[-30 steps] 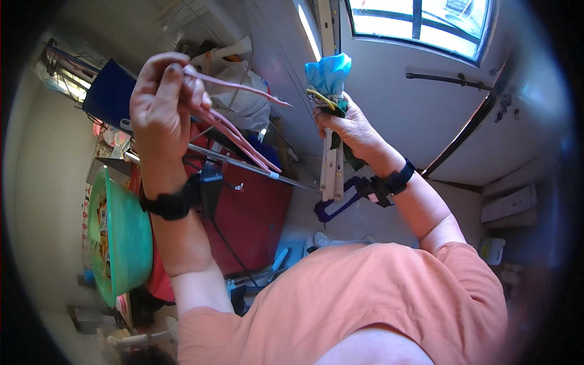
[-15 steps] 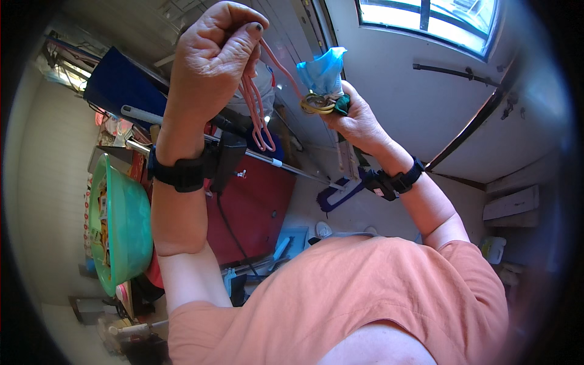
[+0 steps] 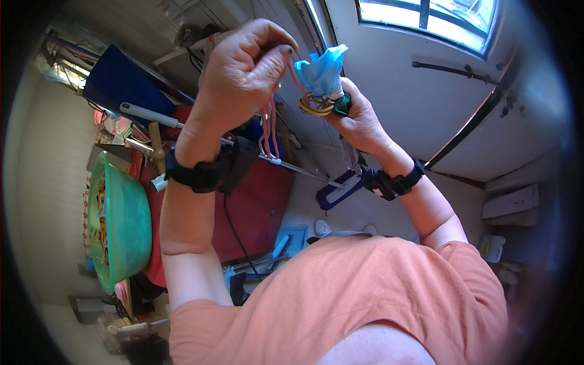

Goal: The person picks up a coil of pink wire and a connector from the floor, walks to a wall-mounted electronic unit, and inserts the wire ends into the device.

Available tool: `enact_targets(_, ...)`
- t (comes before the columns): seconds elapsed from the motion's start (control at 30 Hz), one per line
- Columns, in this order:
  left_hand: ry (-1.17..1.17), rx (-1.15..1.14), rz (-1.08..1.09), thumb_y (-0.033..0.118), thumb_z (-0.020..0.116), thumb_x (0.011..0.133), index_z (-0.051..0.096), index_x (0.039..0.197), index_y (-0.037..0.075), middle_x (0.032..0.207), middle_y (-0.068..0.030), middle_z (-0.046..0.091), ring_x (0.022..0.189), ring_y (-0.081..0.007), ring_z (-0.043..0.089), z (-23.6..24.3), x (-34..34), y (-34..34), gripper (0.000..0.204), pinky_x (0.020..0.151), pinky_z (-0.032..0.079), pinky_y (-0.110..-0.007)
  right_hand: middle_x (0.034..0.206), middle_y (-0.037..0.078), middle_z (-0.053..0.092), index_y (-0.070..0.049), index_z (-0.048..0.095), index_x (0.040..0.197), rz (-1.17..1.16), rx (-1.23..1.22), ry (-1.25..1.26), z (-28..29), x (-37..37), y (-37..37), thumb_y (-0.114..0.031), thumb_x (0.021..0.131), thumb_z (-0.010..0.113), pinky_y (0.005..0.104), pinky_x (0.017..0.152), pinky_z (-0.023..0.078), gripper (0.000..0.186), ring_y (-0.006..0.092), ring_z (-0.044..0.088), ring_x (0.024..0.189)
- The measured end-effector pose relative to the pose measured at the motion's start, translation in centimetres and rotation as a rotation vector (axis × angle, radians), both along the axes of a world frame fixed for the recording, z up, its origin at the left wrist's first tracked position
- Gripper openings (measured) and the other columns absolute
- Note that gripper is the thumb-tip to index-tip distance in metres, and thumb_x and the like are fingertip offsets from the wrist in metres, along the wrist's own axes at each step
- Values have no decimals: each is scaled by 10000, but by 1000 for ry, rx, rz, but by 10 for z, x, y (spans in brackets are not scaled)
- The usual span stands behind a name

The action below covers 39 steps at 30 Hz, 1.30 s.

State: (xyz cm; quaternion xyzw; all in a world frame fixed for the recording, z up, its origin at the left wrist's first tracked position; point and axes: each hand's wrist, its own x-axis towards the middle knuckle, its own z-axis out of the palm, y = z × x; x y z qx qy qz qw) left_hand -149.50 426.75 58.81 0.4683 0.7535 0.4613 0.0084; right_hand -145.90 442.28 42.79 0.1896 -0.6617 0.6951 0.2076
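Note:
Raised in front of me, my left hand (image 3: 246, 73) is closed, thumb and fingers pinching a pink cord (image 3: 268, 135). Loops of the cord dangle below that hand, while one strand runs across toward my other hand. My right hand (image 3: 363, 121), also closed, grips a bunched light-blue plastic bag (image 3: 323, 70) from its right side. Yellow bands (image 3: 315, 109) ring the lower part of the bag, and a dark green piece (image 3: 342, 104) sits against my fingers. How the strand joins the bands is too small to make out.
A green basin (image 3: 135, 225) holding small packets stands at left, beside a red surface (image 3: 252, 210). A mop (image 3: 340, 190) with a purple head and long pole slants below my hands. A blue container (image 3: 125, 85) is at upper left. A window (image 3: 426, 21) is at upper right.
My left hand has moved right and slightly down, closer to my right hand, so the strand between them is shorter. My right hand and the bag have barely moved.

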Motion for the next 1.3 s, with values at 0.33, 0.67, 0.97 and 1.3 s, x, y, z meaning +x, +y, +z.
enact_targets(0.33, 63, -223, 103, 141, 421, 898, 371, 1086, 18, 1014, -111, 459, 937, -169, 469, -47, 5, 6, 231, 817, 407, -291, 924, 38, 560, -61, 401, 1142, 290, -333, -215, 16, 10, -5, -141, 807, 630, 244, 696, 469, 414, 95, 544, 784)
enact_targets(0.67, -350, 211, 50, 173, 669, 783, 248, 1317, 38, 1168, -101, 468, 1082, -177, 474, -114, 10, -10, 693, 920, 390, -328, 953, 54, 570, -47, 423, 1122, 258, -630, -285, 21, 11, -16, -158, 823, 614, 274, 754, 473, 371, 118, 562, 837)
enact_targets(0.97, -299, 208, 199, 49, 603, 802, 378, 1240, 47, 1049, -36, 546, 961, -92, 511, -125, 13, -11, 492, 802, 450, -240, 1002, 37, 561, -64, 448, 1119, 265, -591, -230, 19, 10, -18, -104, 820, 603, 271, 792, 453, 339, 105, 541, 889)
enact_targets(1.3, 73, 10, 447, 21, 591, 768, 490, 1092, 32, 901, -52, 625, 813, -103, 591, -117, 30, -9, 339, 743, 461, -247, 920, 55, 592, -51, 474, 1086, 253, -521, -241, 18, 3, -3, -249, 802, 648, 254, 711, 475, 388, 121, 577, 779)
